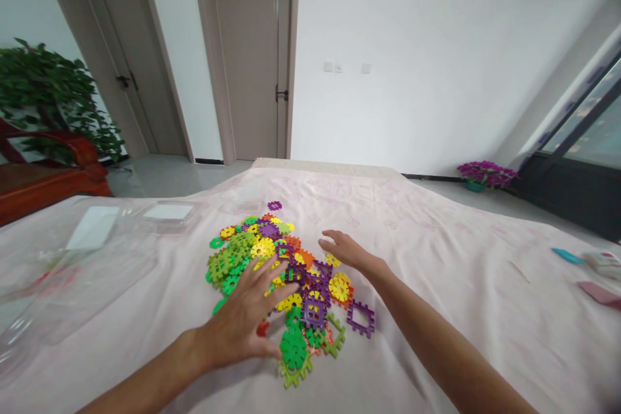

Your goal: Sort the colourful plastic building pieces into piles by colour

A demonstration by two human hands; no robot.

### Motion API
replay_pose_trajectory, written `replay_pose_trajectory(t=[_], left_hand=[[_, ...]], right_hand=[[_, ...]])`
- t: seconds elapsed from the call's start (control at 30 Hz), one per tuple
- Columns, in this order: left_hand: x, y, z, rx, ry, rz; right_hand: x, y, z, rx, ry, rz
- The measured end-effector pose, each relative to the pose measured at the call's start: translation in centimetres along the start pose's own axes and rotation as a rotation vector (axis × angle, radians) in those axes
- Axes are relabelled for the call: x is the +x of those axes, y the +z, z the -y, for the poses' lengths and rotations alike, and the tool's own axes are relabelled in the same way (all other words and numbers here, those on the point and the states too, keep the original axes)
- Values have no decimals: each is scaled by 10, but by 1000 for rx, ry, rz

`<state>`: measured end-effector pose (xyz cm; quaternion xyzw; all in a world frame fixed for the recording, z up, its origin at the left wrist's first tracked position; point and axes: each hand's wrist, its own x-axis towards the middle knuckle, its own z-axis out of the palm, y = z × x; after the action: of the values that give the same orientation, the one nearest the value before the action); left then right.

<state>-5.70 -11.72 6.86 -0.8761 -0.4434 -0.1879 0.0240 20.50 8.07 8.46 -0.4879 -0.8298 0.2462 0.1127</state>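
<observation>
A loose heap of plastic interlocking building pieces (315,314) lies in front of me, with notched discs in green and yellow and toothed square frames in purple, lime and orange. Over the near left side of the heap, my left hand (247,310) is spread with its fingers apart; whether it touches the pieces I cannot tell. My right hand (347,249) hovers at the heap's right edge, fingers stretched out to the left and holding nothing. A purple square frame (361,318) lies below my right wrist, and another small purple piece (274,206) sits beyond the heap.
Clear plastic containers (111,265) rest on the left of the pale pink cloth (436,310). At the far right lie a blue item (567,255), a whitish packet (604,264) and a pink piece (600,294). A wooden armchair (53,162) stands at the left.
</observation>
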Motion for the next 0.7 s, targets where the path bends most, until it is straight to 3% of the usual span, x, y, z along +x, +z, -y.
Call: replay_pose_trajectory(t=[0.1,0.17,0.33,0.53,0.7], left_hand=[[-1,21,-31,-62,101,113],[5,36,-40,-54,46,119],[27,61,-45,50,-70,64],[50,67,-50,82,-133,-30],[64,68,-39,-52,-147,-148]], right_hand=[[-26,7,-27,-85,-41,-34],[-45,17,-34,-105,-126,-70],[-82,46,-15,-65,-309,-191],[-70,64,6,169,-81,-325],[-48,62,15,604,81,-253]])
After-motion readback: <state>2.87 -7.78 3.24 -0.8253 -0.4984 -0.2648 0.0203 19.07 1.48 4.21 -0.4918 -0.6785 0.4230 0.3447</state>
